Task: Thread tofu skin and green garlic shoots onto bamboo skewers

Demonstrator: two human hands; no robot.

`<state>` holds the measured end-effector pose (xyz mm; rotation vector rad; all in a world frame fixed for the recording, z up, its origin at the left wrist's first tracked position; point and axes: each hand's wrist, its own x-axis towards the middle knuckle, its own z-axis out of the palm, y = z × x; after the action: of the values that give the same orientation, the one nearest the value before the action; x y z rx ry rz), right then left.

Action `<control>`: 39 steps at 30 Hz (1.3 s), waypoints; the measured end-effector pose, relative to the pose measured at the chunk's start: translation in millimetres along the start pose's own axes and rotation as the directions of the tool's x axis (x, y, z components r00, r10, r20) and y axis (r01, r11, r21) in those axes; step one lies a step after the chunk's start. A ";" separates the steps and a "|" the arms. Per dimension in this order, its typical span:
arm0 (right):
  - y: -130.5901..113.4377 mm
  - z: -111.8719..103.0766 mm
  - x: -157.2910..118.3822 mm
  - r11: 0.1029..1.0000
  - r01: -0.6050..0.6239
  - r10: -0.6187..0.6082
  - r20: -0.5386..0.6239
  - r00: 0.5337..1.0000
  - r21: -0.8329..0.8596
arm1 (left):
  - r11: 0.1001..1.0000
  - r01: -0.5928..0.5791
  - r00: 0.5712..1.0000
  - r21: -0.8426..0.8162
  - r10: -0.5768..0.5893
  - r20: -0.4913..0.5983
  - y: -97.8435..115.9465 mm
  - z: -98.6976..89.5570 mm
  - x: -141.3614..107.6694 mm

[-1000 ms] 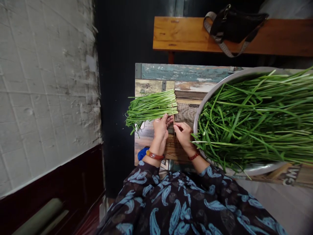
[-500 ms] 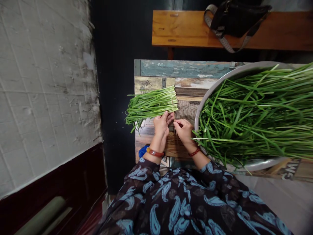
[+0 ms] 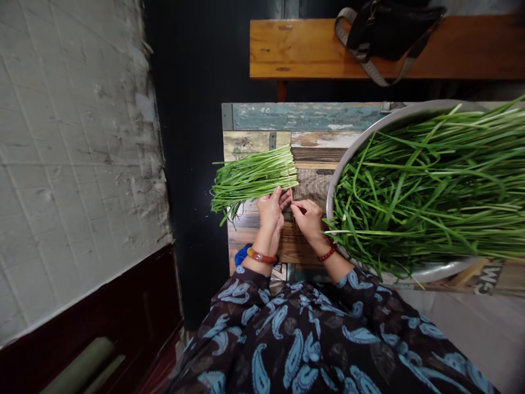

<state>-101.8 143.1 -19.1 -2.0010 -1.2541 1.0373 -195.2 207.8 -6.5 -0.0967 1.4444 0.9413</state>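
Note:
A flat row of green chives (image 3: 256,175) lies at the table's left end, pale cut ends lined up on the right and leafy tips over the left edge. My left hand (image 3: 271,207) grips its near side, thumb on top and fingers partly beneath. Thin wooden skewers (image 3: 292,196) stick out of the row near the cut ends, towards me. Just right of my left hand, my right hand (image 3: 308,219) pinches them between thumb and fingertips. How many skewers there are, I cannot tell.
A large metal basin (image 3: 333,189) heaped with loose chives (image 3: 426,191) stands close to my right hand. Something blue (image 3: 241,255) lies by my left wrist on the patterned table (image 3: 307,117). Beyond is a wooden bench (image 3: 295,49) with a dark bag (image 3: 388,30). A wall (image 3: 82,153) rises at left.
The view has shifted slightly. Both hands keep nearly the same hold on the chives and skewers.

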 end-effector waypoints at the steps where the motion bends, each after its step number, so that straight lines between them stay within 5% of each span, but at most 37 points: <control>1: -0.1 -0.4 -0.5 1.000 0.000 0.000 -0.004 1.000 0.005 | 1.000 0.002 1.000 0.002 -0.002 -0.005 -0.2 0.1 -0.3; 14: -4.7 -5.3 -1.6 0.998 0.027 -0.025 -0.034 0.999 0.056 | 1.000 -0.016 0.999 -0.012 0.016 0.033 -0.2 -3.1 -5.2; 21: -46.8 -27.4 -29.5 0.979 0.096 -0.096 -0.013 0.995 0.181 | 0.988 0.007 0.988 -0.152 0.016 0.154 23.2 -20.3 -53.8; 25: -87.8 -63.0 -51.3 0.961 0.099 -0.118 0.058 0.991 0.258 | 0.984 0.037 0.971 -0.176 0.006 0.238 45.6 -17.3 -102.9; 31: -132.6 -139.8 -83.5 0.941 0.161 -0.191 0.074 0.979 0.298 | 0.981 0.048 0.896 -0.189 0.041 0.441 61.0 12.5 -172.9; 35: -138.5 -195.0 -107.4 0.917 0.217 -0.255 0.074 0.964 0.336 | 0.977 0.003 0.785 -0.213 0.130 0.606 56.8 38.0 -218.8; 39: -118.6 -253.4 -123.1 0.895 0.247 -0.294 0.075 0.953 0.372 | 0.970 -0.095 0.758 -0.225 0.216 0.615 29.8 66.4 -264.0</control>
<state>20.0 66.3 250.5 -1.4562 -1.2602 1.1729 -120.3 138.0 247.4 0.2037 0.7345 1.1066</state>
